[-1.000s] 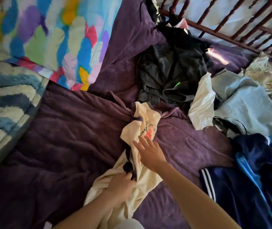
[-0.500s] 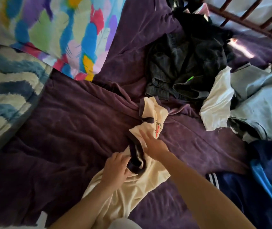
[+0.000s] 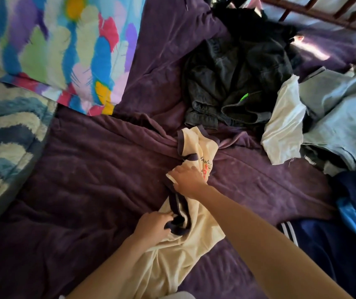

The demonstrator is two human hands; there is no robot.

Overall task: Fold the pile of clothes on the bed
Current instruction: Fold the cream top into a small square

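Two grips on cream shirt (image 3: pixel 200 231): left hand (image 3: pixel 153 228) pinching dark collar (image 3: pixel 178 226), right hand (image 3: pixel 186 180) clutching bunched cloth. Risk: uneven pull, twisted fold.

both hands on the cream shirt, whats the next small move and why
Probably draw the hands apart to spread the cream shirt flat on the purple bedspread. It lies bunched and twisted; the left hand grips its dark collar and the right hand holds fabric near the print, so it looks too crumpled to fold.
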